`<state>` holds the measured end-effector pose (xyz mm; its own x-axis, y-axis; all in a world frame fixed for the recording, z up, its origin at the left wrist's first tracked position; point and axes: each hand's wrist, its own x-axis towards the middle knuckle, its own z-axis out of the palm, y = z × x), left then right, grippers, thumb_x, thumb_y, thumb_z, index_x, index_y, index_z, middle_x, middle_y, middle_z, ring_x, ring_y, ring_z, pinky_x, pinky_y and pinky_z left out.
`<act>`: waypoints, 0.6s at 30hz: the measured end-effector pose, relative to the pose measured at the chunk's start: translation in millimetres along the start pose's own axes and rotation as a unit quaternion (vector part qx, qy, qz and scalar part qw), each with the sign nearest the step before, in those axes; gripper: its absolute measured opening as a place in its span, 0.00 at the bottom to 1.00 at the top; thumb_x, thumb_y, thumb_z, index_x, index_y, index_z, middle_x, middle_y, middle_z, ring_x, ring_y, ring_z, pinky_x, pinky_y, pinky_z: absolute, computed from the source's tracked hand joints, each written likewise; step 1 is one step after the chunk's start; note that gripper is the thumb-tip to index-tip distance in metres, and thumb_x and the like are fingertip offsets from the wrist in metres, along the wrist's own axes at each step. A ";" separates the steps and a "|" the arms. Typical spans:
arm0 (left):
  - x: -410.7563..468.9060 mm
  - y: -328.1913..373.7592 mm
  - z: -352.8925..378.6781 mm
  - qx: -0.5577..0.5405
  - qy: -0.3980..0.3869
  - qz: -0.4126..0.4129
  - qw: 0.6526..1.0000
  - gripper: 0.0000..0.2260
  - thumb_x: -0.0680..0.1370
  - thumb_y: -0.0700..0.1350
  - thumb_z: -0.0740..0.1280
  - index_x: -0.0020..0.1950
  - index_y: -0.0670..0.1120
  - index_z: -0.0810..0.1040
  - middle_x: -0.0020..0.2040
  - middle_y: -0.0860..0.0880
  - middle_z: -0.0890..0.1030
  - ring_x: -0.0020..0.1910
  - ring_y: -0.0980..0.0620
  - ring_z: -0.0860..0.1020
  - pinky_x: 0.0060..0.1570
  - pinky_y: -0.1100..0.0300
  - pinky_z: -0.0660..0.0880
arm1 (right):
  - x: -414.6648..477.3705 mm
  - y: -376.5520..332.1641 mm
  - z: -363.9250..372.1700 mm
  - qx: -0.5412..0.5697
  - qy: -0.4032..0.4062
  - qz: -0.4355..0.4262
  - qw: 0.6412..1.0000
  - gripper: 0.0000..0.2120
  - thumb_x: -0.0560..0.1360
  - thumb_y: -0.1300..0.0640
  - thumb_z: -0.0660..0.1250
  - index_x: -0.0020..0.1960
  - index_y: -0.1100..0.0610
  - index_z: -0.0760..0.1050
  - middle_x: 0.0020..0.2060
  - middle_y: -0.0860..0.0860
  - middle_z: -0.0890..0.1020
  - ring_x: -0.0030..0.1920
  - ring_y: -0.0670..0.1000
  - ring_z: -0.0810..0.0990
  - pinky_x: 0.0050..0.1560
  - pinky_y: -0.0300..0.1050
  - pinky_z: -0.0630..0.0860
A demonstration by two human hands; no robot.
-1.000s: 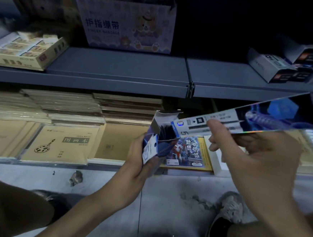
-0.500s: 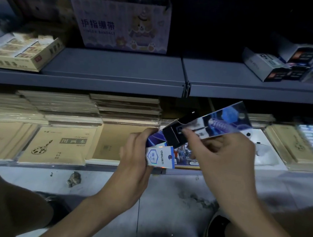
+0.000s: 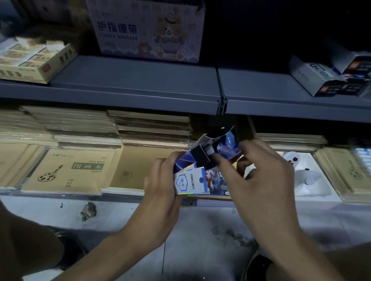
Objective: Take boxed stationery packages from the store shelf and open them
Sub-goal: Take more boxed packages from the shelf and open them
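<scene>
A small blue-and-white stationery box (image 3: 191,181) sits in my left hand (image 3: 162,184), whose fingers curl round its left side. The box's top end is open, with a dark flap standing up. My right hand (image 3: 259,179) pinches a glossy blue printed insert (image 3: 223,146) that pokes out of the open top and bends over. Both hands hover in front of the lower shelf (image 3: 82,195), just above the floor.
The lower shelf holds stacks of tan sketchbooks (image 3: 69,169) and a white panda-print item (image 3: 304,174). The grey upper shelf (image 3: 136,78) carries a finger-bandage carton (image 3: 149,28), a yellow box (image 3: 28,61) and dark boxes (image 3: 331,78). My knees and shoes frame the floor.
The long glossy insert my right hand held stretched out to the right has come back to the box and is now bent at its open top. Both hands drew closer together.
</scene>
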<state>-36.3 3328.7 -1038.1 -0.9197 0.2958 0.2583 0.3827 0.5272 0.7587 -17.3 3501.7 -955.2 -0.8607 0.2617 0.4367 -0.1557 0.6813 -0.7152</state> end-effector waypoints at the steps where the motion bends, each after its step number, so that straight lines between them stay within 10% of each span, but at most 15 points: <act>1: -0.4 0.7 -0.1 0.002 -0.001 0.000 1.000 0.31 0.79 0.31 0.63 0.78 0.52 0.60 0.59 0.52 0.66 0.56 0.49 0.70 0.58 0.47 0.74 | 0.4 1.8 0.4 -0.004 0.002 0.001 1.000 0.18 0.74 0.51 0.77 0.32 0.46 0.71 0.30 0.45 0.72 0.33 0.47 0.74 0.33 0.38 0.65; 7: 0.4 1.1 -3.7 0.013 0.003 0.003 1.000 0.34 0.77 0.30 0.63 0.79 0.52 0.58 0.59 0.53 0.65 0.55 0.48 0.69 0.57 0.46 0.74 | 0.0 -4.3 -7.5 0.150 -0.027 0.096 0.984 0.03 0.73 0.55 0.78 0.43 0.50 0.84 0.33 0.45 0.85 0.29 0.45 0.80 0.32 0.40 0.73; 18: -1.3 3.7 -0.8 0.012 -0.017 0.005 1.000 0.33 0.78 0.31 0.63 0.79 0.51 0.58 0.58 0.52 0.65 0.54 0.46 0.69 0.56 0.45 0.74 | 2.0 4.1 -0.2 0.088 -0.059 0.064 0.992 0.17 0.75 0.57 0.77 0.30 0.51 0.77 0.29 0.44 0.71 0.31 0.44 0.70 0.33 0.34 0.62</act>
<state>-33.7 3329.6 -1035.1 -0.9123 0.3276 0.2458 0.3946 0.5421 0.7419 -19.5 3505.2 -957.1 -0.9280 0.2501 0.2761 -0.1139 0.5151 -0.8495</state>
